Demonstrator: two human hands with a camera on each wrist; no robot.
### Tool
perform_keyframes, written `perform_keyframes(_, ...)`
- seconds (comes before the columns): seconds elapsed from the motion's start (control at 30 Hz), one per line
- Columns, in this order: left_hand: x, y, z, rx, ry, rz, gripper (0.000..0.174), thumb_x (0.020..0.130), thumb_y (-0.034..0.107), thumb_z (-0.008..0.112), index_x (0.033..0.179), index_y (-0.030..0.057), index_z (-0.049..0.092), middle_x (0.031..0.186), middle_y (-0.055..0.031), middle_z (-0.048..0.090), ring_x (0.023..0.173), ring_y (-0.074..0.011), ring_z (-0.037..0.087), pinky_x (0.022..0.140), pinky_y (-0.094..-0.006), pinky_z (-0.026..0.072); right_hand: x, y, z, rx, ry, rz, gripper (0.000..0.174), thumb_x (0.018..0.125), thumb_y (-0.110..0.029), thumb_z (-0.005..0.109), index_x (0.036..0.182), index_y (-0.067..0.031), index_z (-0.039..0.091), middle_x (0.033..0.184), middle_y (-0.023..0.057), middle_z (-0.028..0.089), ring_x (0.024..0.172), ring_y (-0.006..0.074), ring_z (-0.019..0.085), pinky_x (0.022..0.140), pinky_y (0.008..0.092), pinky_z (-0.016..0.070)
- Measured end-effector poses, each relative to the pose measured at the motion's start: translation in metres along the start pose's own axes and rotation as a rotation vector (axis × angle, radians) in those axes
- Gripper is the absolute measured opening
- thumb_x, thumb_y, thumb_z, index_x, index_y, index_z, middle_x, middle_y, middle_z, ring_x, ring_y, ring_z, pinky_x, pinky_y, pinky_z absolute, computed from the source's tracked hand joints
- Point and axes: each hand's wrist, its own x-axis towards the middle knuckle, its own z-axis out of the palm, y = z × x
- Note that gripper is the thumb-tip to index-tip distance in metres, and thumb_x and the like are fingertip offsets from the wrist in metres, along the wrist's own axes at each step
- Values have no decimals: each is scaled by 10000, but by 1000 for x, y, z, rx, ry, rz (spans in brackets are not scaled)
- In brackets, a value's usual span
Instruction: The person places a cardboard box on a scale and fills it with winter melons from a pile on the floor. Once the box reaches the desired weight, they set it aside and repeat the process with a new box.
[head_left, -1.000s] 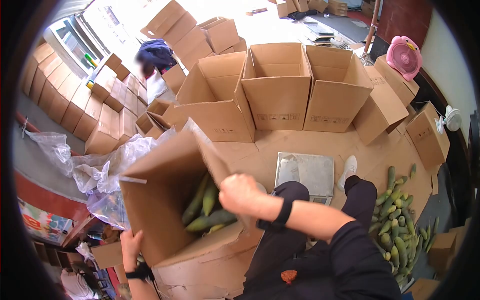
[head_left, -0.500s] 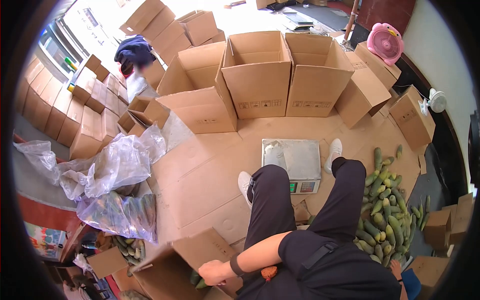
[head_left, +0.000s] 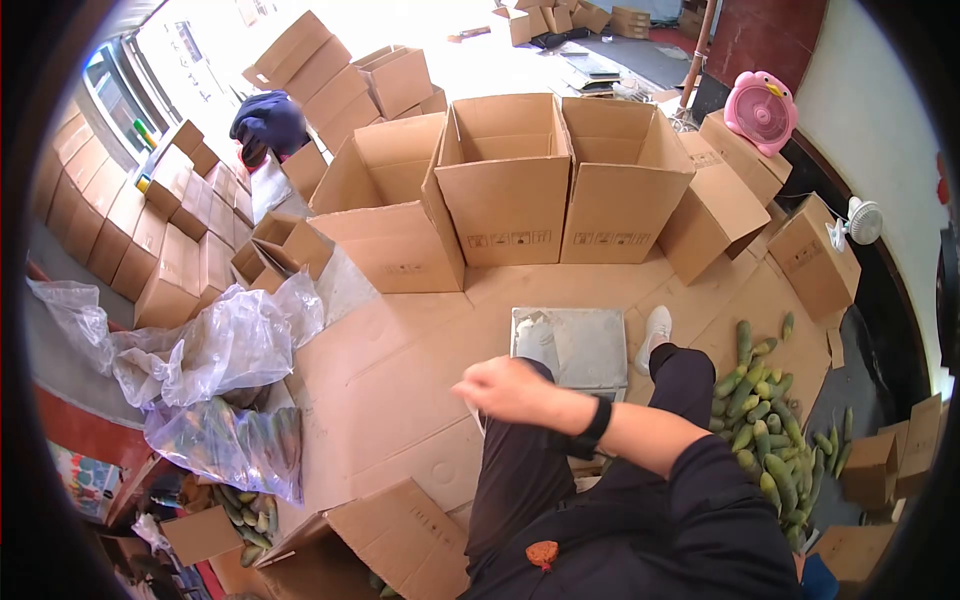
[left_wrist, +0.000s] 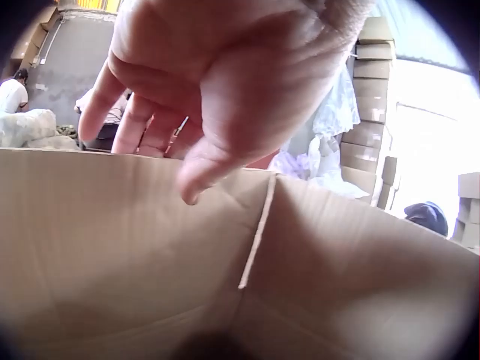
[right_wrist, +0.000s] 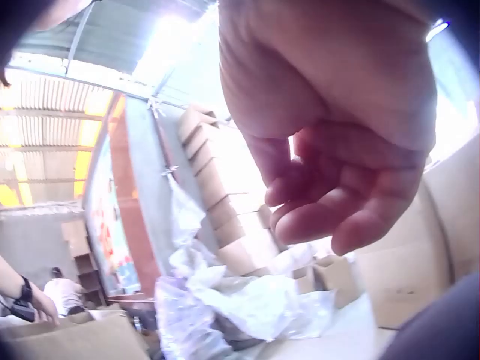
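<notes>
An open cardboard box stands at the lower left of the head view, partly cut off by the frame's bottom; a little green shows inside it. In the left wrist view my left hand holds the box's rim, thumb on the inner wall and fingers behind the edge. The head view does not show that hand. Above my knee, my right hand hangs in the air with loosely curled fingers and nothing in them. The right wrist view shows the same right hand away from the box.
A flat weighing scale lies between my legs. Cucumbers are heaped at the right. Open cartons form a row ahead. Plastic sheeting and a bag of produce lie left. Another person bends among boxes. A pink fan stands right.
The box, tilted up in front of me with cucumbers inside and both hands on it, has come down to the lower left. My right hand has let go and risen toward the middle.
</notes>
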Motion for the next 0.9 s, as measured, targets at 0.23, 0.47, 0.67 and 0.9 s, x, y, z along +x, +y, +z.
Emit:
perform_keyframes(0.23, 108, 77, 18, -222, 518, 399, 343, 705, 157, 648, 1004, -10, 630, 948, -222, 629, 897, -346, 611, 782, -405, 472, -42, 116, -72, 9, 223, 277, 345, 840, -309, 545, 659, -26, 624, 647, 141, 630, 650, 320, 616, 620, 405, 480)
perform_keyframes(0.47, 73, 344, -60, -374, 419, 1005, 517, 696, 181, 710, 1169, 34, 561, 1138, -175, 572, 1089, -342, 521, 940, -401, 411, -72, 177, -81, -5, 246, 402, 313, 832, -302, 577, 703, -23, 638, 638, 154, 623, 600, 299, 620, 568, 388, 471)
perform_keyframes(0.67, 27, 558, -106, -427, 366, 1261, 674, 716, 309, 730, 1292, 67, 476, 1268, -176, 516, 1217, -350, 445, 1004, -471, 348, -94, 206, -93, -24, 237, 464, 306, 833, -296, 580, 719, -17, 627, 605, 141, 614, 565, 262, 627, 560, 363, 477)
perform_keyframes(0.9, 2, 738, -141, -444, 287, 1199, 846, 748, 460, 693, 1394, 47, 336, 1384, -207, 404, 1319, -342, 338, 1057, -537, 262, -110, 251, -96, 242, 336, 635, 241, 867, -192, 590, 736, 8, 619, 652, 58, 644, 585, 121, 618, 566, 266, 492)
